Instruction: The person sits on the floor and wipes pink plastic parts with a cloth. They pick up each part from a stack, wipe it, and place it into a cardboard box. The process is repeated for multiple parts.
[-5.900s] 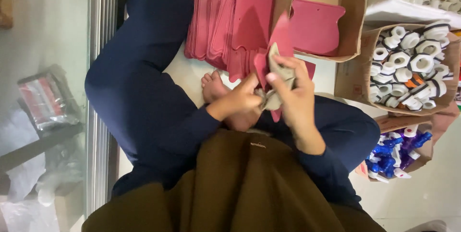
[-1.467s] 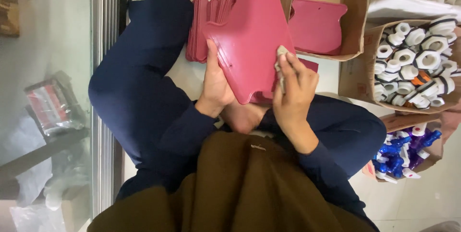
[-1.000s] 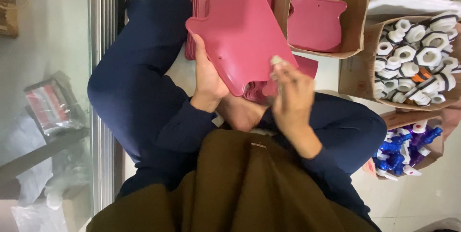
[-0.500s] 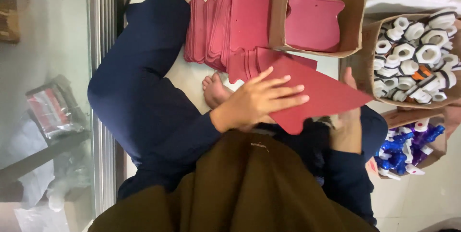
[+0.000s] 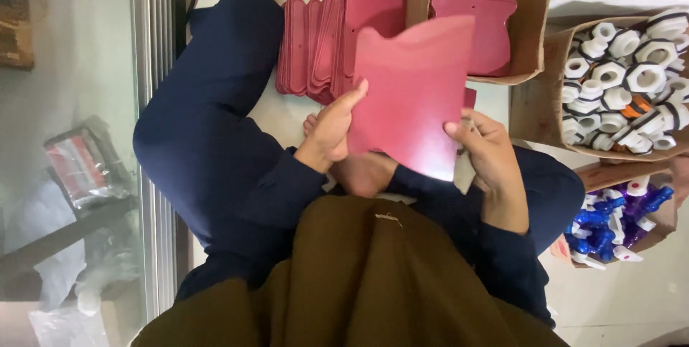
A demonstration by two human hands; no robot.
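While the pink shaped sheet (image 5: 413,96) is held up in front of the person, the left hand (image 5: 336,128) and right hand (image 5: 488,153) both pinch its edges. Checking it seems the step; next it needs placing, perhaps on the pink stack (image 5: 316,45).

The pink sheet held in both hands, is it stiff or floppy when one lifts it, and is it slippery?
The pink sheet, pinched at its edges by the left hand and the right hand, stands flat without sagging, so it is probably fairly stiff. It looks thin, so likely light. Its lower part shines, so the surface may be smooth and somewhat slippery.
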